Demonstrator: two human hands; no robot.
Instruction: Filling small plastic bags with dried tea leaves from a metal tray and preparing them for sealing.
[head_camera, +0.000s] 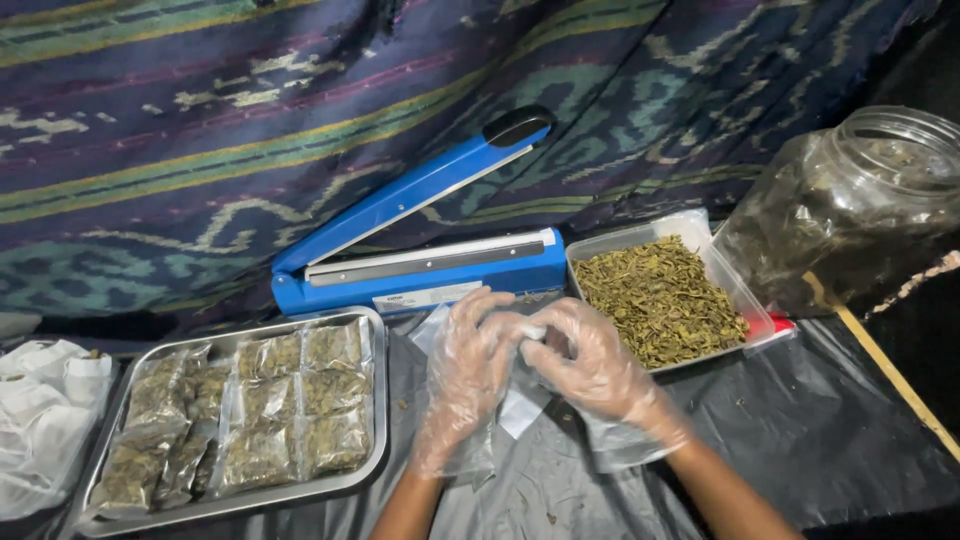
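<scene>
Both my hands wear thin clear plastic gloves and meet over the black sheet in front of the sealer. My left hand (468, 365) and my right hand (590, 362) pinch the top of a small clear plastic pouch (522, 400) that hangs between them; what is inside it is hidden. Right behind my hands stands a blue heat sealer (420, 262) with its arm raised. A clear tub of dried green-brown leaves (660, 295) sits just beyond my right hand.
A metal tray (378, 400) at the left holds several sealed pouches of dried leaves. White plastic bags (45, 410) lie at the far left. A big clear jar (850, 205) stands at the right. A patterned cloth (200, 130) hangs behind.
</scene>
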